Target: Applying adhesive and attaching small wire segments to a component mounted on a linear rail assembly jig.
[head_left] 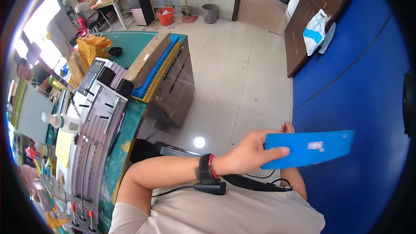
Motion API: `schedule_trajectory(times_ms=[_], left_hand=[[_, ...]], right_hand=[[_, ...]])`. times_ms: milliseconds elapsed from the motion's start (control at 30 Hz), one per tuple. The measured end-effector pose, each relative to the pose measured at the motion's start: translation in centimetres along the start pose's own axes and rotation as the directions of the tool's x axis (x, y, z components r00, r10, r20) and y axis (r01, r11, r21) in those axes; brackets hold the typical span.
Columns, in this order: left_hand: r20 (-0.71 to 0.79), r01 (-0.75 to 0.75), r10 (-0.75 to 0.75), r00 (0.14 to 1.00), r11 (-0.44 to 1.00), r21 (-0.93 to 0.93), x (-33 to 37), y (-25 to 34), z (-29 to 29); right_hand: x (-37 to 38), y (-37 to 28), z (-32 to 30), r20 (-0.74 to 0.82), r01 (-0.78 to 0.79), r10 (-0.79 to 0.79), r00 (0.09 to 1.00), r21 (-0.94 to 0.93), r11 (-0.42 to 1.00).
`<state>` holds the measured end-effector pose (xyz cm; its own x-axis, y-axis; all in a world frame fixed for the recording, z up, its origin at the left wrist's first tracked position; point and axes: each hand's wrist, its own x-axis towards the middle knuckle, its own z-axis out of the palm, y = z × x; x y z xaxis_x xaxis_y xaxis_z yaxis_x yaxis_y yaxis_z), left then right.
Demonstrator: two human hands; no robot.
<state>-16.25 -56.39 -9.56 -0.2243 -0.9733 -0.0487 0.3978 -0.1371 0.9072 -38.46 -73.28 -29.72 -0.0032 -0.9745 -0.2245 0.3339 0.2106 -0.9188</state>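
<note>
My left hand [256, 149] grips a flat blue piece [310, 148] by its left end, with the thumb laid over its face. The piece has a small pale label near its middle and a fine, ragged lower edge. Behind it, only the fingertips of my right hand [287, 127] show past the upper edge. The rest of that hand is hidden by the blue piece, and the right forearm [294, 183] appears below it. I cannot see whether the right hand touches the piece.
To my left runs a green-topped bench [136, 119] with a long machine [93, 143], a white bottle [65, 122], a long cardboard box [149, 58] and blue and yellow strips [160, 67]. A blue wall [342, 86] stands at right, beside a brown door [305, 17]. A person sits far left.
</note>
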Motion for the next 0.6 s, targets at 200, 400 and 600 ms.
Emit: schedule_trajectory(times_ms=[200, 400, 600], left_hand=[[0.280, -0.082, 0.086, 0.956, 0.996, -0.028, 3.0, 0.6, 0.7], [0.107, -0.006, 0.006, 0.994, 1.000, -0.001, 3.6, -1.2, -1.4], [-0.164, -0.027, 0.028, 0.986, 1.000, 0.010, 3.8, -2.3, -3.4]], right_hand=[[3.5, 3.0, -1.0, -0.201, -0.005, 0.004, 0.980, -0.005, 1.000], [2.0, 1.3, 2.3, -0.033, 0.012, -0.014, 0.999, -0.047, 0.999], [3.4, 6.3, 2.9, 0.187, -0.010, -0.015, 0.982, 0.132, 0.991]])
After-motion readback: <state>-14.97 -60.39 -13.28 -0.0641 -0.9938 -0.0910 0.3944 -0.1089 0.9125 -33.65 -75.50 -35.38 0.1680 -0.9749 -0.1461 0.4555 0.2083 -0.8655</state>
